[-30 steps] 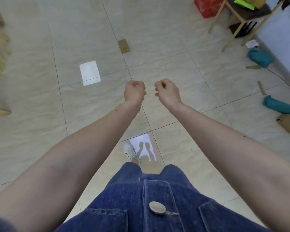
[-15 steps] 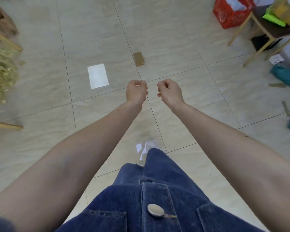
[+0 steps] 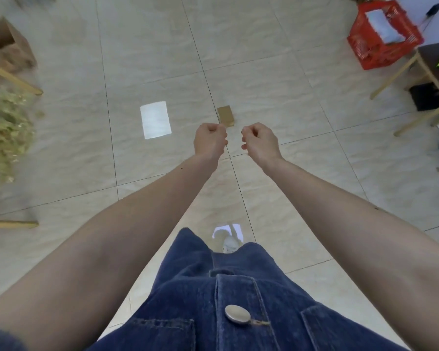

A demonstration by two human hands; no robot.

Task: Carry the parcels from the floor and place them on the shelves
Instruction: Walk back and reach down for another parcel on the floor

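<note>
Floor (image 3: 276,79): pale glossy tiles with dark grout lines; a broad bare stretch runs ahead through the middle of the view.
Left edge: blurred wooden shelf frame (image 3: 13,78) holding brown cardboard (image 3: 6,50) above and a greenish-yellow mass below; a second wooden rail sits lower at the frame edge.
Right edge: wooden-legged stool (image 3: 426,72) with a dark seat and a bright green item on it; a dark box lies beneath.
Far right corner: red plastic crate (image 3: 380,34) with white paper inside, standing on the floor just beyond the stool.
Parcel (image 3: 226,115): small brown cardboard box lying flat on the floor on a grout line, directly ahead, partly behind the hands.
Left hand (image 3: 209,140): raised forward, fingers curled in, nothing held.
Right hand (image 3: 260,140): raised forward, fingers curled in, nothing held; close beside the left, not touching.
Other: bright white rectangular reflection (image 3: 155,120) left of the parcel; denim garment with a metal button (image 3: 237,314) at the bottom.
</note>
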